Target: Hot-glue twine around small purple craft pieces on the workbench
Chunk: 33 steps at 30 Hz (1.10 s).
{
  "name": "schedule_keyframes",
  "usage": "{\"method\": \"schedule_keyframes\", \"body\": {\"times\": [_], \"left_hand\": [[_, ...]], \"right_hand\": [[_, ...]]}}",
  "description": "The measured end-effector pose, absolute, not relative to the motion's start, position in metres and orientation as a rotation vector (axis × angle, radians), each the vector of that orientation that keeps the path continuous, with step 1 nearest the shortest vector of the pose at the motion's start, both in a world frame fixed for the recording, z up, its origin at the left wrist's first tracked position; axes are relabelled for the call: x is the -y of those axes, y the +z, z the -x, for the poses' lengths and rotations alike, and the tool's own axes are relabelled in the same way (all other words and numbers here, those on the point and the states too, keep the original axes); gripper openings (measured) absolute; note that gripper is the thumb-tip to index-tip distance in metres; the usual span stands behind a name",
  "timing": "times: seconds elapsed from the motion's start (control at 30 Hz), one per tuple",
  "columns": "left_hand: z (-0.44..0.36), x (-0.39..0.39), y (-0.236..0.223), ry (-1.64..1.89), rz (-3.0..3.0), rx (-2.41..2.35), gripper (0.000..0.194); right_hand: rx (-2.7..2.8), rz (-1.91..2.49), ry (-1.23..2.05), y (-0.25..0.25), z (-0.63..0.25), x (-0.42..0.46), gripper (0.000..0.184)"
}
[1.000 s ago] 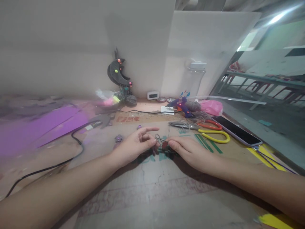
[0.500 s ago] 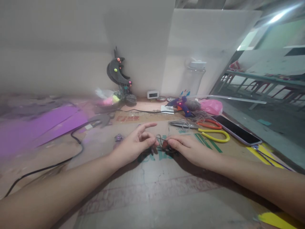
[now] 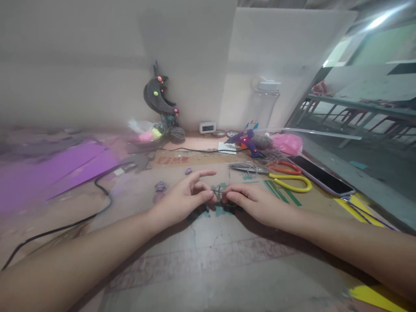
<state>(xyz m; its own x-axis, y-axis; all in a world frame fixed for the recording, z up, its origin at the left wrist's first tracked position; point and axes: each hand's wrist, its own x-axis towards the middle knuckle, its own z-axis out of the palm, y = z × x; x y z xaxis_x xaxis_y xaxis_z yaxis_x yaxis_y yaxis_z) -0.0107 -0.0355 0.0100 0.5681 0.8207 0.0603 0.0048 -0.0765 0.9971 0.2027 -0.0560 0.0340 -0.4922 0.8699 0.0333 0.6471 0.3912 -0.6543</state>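
Observation:
Over the cardboard at the middle, my left hand (image 3: 185, 193) and my right hand (image 3: 255, 199) face each other with a small gap between them. Across that gap runs a thin grey yarn (image 3: 219, 193) with a small loop in it. My left thumb and fingers pinch one side while the left index finger points out above. The right thumb and index finger are closed on the other side. A strand of yarn rises toward the scissors' blades. Whatever else lies under the fingertips is in shadow. Small purple-grey bits (image 3: 160, 186) lie left of my left hand.
Scissors (image 3: 289, 183) with yellow and orange handles and a phone (image 3: 320, 175) lie at the right. Behind are a purple glue gun (image 3: 251, 146), a pink bag (image 3: 287, 144), a bottle (image 3: 268, 106), a clock (image 3: 207, 127) and a grey crescent (image 3: 156, 96). A black cable (image 3: 107, 195) crosses the left side.
The fingers of both hands have shifted slightly, and the yarn loop now lies tighter between the fingertips. A small purple piece behind my left hand now shows more clearly.

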Motion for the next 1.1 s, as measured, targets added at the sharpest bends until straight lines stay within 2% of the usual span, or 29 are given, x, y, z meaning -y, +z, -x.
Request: {"method": "schedule_keyframes", "body": {"times": [0.4,0.63,1.0,1.1], "left_hand": [[0.0106,0.0343,0.0081,0.798,-1.507,-0.731,0.048],[0.0101,0.0322,0.0061,0.825,-1.424,-0.743,0.050],[0.0108,0.0306,0.0047,0.783,-1.403,-0.747,0.048],[0.0099,0.0314,0.0068,0.759,-1.428,-0.705,0.037]], "right_hand": [[2.225,1.240,0.797,0.0316,-0.2036,0.0563,0.032],[1.978,1.175,0.570,0.0347,-0.2104,0.0574,0.033],[2.220,1.160,0.508,0.0287,-0.2096,0.0496,0.031],[2.285,1.131,0.536,0.0294,-0.2078,0.0533,0.033]]}}
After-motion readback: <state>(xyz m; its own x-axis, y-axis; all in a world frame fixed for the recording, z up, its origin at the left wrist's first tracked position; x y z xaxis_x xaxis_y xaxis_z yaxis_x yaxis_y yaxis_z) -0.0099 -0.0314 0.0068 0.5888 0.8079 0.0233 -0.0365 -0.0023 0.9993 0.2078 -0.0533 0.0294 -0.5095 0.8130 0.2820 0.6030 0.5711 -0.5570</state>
